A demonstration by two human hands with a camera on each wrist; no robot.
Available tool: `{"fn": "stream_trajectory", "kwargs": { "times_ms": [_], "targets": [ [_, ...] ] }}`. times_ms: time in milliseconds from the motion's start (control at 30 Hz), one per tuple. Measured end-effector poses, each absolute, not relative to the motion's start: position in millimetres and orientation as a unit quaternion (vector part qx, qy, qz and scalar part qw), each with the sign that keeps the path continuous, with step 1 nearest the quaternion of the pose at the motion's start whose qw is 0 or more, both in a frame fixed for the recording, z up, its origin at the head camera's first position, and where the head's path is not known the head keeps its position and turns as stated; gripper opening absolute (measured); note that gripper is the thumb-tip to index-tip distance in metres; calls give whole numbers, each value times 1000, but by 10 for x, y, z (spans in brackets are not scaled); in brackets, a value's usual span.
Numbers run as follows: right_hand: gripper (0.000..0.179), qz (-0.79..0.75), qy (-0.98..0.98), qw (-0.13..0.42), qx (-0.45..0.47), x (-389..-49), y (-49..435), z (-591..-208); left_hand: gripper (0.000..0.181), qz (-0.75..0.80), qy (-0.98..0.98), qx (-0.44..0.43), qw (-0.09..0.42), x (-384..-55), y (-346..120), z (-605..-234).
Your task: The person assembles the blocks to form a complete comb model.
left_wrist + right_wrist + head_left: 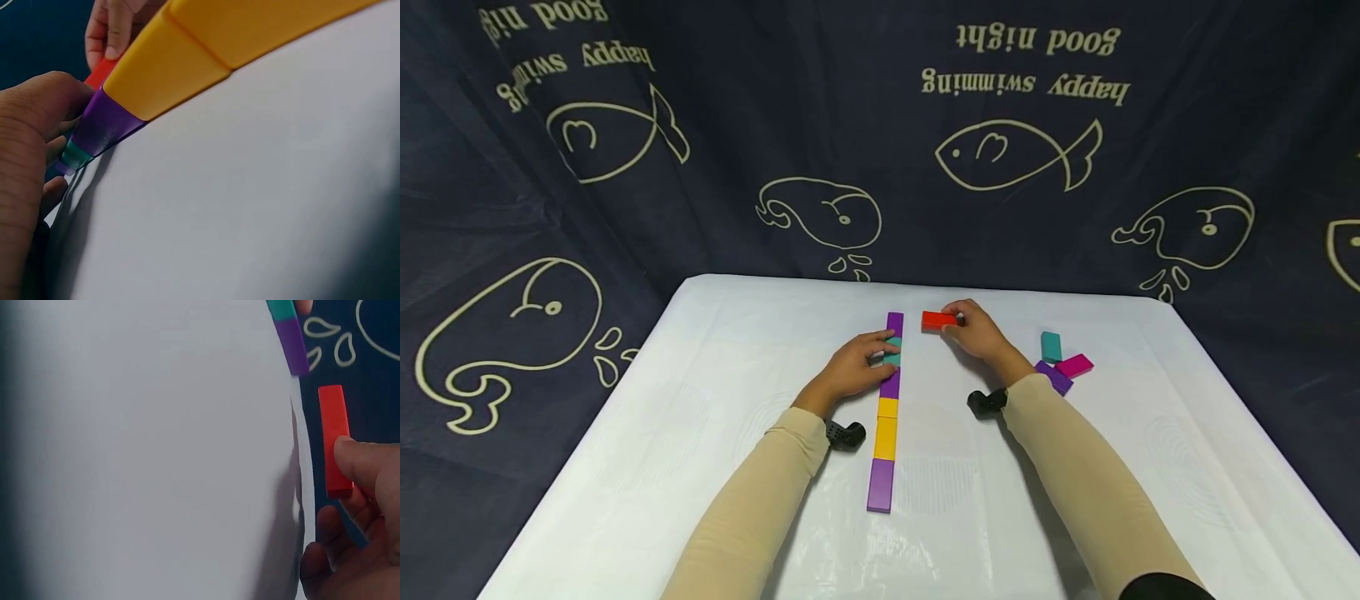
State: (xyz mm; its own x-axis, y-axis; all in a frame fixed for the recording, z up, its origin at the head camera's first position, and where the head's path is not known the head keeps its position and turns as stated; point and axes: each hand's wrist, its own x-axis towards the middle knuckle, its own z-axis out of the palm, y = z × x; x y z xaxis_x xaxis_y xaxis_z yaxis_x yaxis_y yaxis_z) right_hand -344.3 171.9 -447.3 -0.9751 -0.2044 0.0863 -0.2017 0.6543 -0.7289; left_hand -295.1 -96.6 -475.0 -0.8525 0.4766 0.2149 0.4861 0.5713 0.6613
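A straight row of blocks runs away from me in the head view. From near to far it has a purple block [881, 485], a yellow block [885, 438], a shorter-looking yellow block [887, 407], a purple block [890, 385], a teal part [892, 359] and a purple end block [895, 324]. My left hand [854, 365] touches the row around the teal part from the left, fingers reaching across it and partly hiding it. Between thumb and fingers my right hand [977, 332] pinches a red block [333, 419], just right of the row's far end.
Right of my right forearm lie a teal block [1051, 347], a magenta block [1075, 365] and a purple block [1055, 379], close together. The white-covered table [647, 467] ends at a dark curtain [820, 100] with fish and whale drawings.
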Motion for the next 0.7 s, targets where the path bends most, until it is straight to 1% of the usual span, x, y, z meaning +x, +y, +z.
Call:
{"fn": "stream_trajectory", "kwargs": {
  "times_ms": [300,533,700],
  "targets": [
    [29,-399,910,0,-112,-3480,1490,-4524,35,-375,-888,-266,2,-2955,-965,-4731],
    [28,-411,906,14,-97,-3451,1396,-4535,35,-377,-887,-267,3,-2960,-971,-4727],
    [27,-401,912,10,-89,-3447,1354,-4552,35,-375,-887,-270,6,-2954,-964,-4726]
  ]
}}
